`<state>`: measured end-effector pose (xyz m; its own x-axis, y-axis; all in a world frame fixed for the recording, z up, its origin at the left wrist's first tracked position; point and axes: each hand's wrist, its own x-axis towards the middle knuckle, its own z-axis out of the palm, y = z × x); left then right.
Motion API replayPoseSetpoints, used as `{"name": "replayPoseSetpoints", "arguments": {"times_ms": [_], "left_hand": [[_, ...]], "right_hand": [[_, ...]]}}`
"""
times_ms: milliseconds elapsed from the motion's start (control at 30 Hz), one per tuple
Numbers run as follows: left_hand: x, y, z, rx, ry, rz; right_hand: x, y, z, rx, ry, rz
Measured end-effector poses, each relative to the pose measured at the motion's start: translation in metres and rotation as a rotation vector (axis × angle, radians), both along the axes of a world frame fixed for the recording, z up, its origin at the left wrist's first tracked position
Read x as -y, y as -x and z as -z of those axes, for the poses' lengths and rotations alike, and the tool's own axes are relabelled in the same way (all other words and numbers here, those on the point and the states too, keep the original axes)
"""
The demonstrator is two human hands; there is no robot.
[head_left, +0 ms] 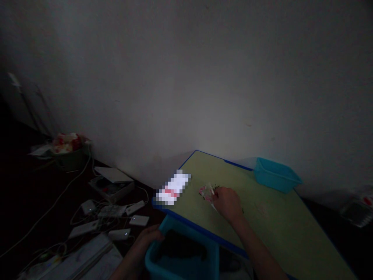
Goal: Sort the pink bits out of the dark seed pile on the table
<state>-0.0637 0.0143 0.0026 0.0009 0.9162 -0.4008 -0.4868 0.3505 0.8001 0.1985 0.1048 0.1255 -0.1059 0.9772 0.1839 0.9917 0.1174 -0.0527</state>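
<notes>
While the left hand (152, 235) grips a blue bin (214, 258) just before the table (276, 221), the right hand (229, 203) pinches a crumpled wrapper (205, 192) atop it; dragging could scatter dark bits (216, 186)

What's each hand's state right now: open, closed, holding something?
Left hand: closed on the rim of a rectangular turquoise plastic bin.
Right hand: closed, apparently pinching a crumpled pink-and-white scrap, material unclear.
</notes>
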Motion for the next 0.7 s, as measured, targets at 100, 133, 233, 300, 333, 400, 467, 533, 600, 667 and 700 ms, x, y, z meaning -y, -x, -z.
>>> {"name": "replayPoseSetpoints", "arguments": {"times_ms": [100, 133, 233, 300, 333, 400, 467, 533, 600, 667, 700], "left_hand": [[-0.003, 0.007, 0.004, -0.047, 0.009, 0.008], [-0.003, 0.008, 0.005, -0.054, 0.009, 0.012], [-0.001, 0.01, 0.0, -0.042, 0.004, 0.016], [0.003, 0.009, -0.007, -0.059, -0.014, 0.025], [0.006, 0.007, -0.011, -0.077, -0.027, 0.031], [0.01, 0.004, -0.017, -0.103, -0.055, 0.047], [0.013, 0.002, -0.021, -0.091, -0.074, 0.042], [0.013, 0.001, -0.021, -0.079, -0.08, 0.021], [0.012, 0.0, -0.019, -0.094, -0.063, -0.002], [0.01, 0.0, -0.017, -0.099, -0.05, -0.011], [0.01, -0.001, -0.016, -0.086, -0.045, -0.012]], "right_hand": [[0.002, 0.001, -0.002, 0.001, 0.021, -0.028], [0.002, 0.001, -0.003, 0.0, 0.028, -0.04], [0.004, 0.001, -0.004, -0.005, 0.048, -0.086], [0.006, 0.001, -0.004, -0.008, 0.052, -0.128], [0.007, 0.001, -0.004, -0.011, 0.053, -0.151], [0.012, 0.002, -0.003, -0.019, 0.053, -0.189], [0.018, 0.002, -0.002, -0.031, 0.06, -0.216], [0.025, 0.003, -0.001, -0.051, 0.071, -0.24], [0.032, 0.004, 0.001, -0.08, 0.094, -0.267], [0.038, 0.004, 0.003, -0.119, 0.103, -0.298], [0.04, 0.003, 0.005, -0.139, 0.103, -0.311]]}}
